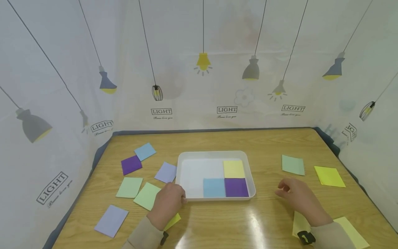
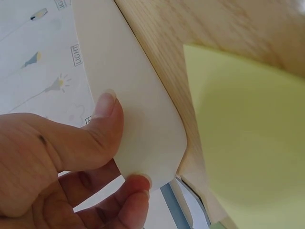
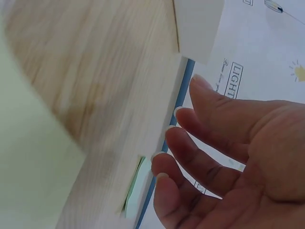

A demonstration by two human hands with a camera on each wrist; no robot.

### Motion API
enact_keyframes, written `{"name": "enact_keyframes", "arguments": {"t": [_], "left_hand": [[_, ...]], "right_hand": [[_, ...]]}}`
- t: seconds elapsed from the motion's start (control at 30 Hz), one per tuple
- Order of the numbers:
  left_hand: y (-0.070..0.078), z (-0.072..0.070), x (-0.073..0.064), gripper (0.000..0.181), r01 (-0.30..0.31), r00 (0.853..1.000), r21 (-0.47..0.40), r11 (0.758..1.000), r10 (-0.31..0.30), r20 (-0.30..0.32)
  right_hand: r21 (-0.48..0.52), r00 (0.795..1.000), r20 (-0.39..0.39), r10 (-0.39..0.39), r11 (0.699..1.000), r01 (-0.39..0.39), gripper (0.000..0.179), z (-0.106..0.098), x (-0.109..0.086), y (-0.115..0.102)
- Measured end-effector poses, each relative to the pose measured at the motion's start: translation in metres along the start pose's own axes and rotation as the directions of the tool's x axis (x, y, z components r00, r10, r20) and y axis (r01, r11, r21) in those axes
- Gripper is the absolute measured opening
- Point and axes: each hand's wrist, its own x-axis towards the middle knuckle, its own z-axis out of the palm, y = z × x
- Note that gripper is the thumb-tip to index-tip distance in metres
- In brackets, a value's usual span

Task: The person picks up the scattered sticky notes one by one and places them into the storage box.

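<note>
Two pale yellow notes (image 1: 351, 231) lie nearest on the right, partly covered by the right wrist and sleeve (image 1: 332, 238); opposite, a brighter yellow note (image 1: 172, 221) is mostly hidden beneath the left wrist. The left hand (image 1: 168, 204) pinches the near left corner of the white tray (image 1: 199, 169), one fingertip lost behind its wall. The right hand (image 1: 300, 197) hangs loosely bent right of the tray, fingers slightly parted. Inside, blue (image 1: 214, 187) and purple squares (image 1: 236, 187) line the near wall, a yellow square (image 1: 234, 169) behind the purple. Beyond, the backdrop's (image 1: 186, 45) lamp cords run out of frame; its small script is barely legible.
</note>
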Motion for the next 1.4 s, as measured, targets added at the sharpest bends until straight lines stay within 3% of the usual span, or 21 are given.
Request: {"name": "enact_keyframes", "arguments": {"t": [0.3,0.83,1.03,1.27,1.4], "left_hand": [[0.0,0.0,0.0,0.011,0.003,1.0,0.0,1.0,-0.003,-0.003],[-0.001,0.0,0.001,0.013,-0.017,1.0,-0.001,1.0,0.017,-0.009],[-0.002,0.002,0.001,0.011,-0.017,1.0,0.013,1.0,0.017,-0.025],[-0.002,0.004,0.001,0.012,-0.015,1.0,0.004,1.0,0.015,-0.021],[-0.002,0.004,0.0,0.012,-0.01,1.0,0.007,1.0,0.01,-0.019]], "right_hand": [[-0.016,0.993,0.08,0.082,0.997,-0.081,0.033,-0.008,-0.004,0.028],[-0.022,0.968,0.198,0.153,0.988,-0.152,0.035,-0.007,-0.025,0.048],[-0.01,0.97,0.19,0.152,0.988,-0.153,0.031,-0.004,-0.031,0.048],[-0.014,0.962,0.206,0.178,0.984,-0.179,0.014,0.002,-0.033,0.049],[-0.008,0.964,0.193,0.186,0.982,-0.188,0.019,0.003,-0.035,0.049]]}}
